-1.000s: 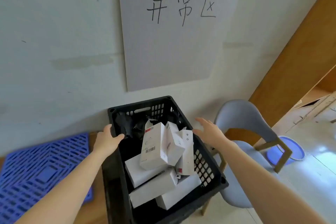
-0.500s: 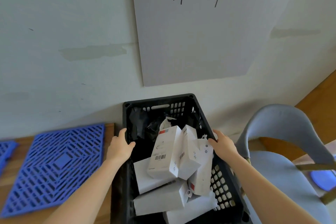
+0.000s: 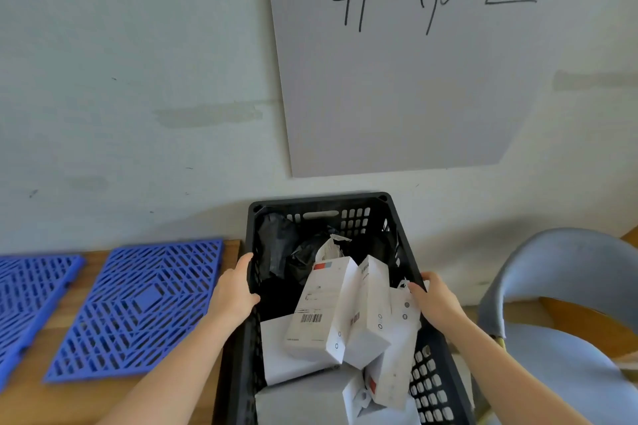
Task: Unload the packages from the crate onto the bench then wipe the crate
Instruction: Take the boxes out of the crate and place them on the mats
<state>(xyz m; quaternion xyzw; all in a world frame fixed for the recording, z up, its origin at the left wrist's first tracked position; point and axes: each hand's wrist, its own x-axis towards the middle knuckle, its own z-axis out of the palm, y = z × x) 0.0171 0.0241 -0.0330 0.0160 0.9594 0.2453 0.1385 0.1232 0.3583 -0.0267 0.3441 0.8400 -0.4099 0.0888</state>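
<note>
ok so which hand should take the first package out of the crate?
Right, probably. The right hand grips the right rim of the crate with its fingertips at a leaning white package. The left hand grips the left rim beside a package-free gap and could steady it.

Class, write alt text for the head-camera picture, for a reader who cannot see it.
A person's left hand and right hand grip the side rims of a black crate piled with white packages. A wooden bench with blue mats lies to its left, a grey chair to its right.
</note>
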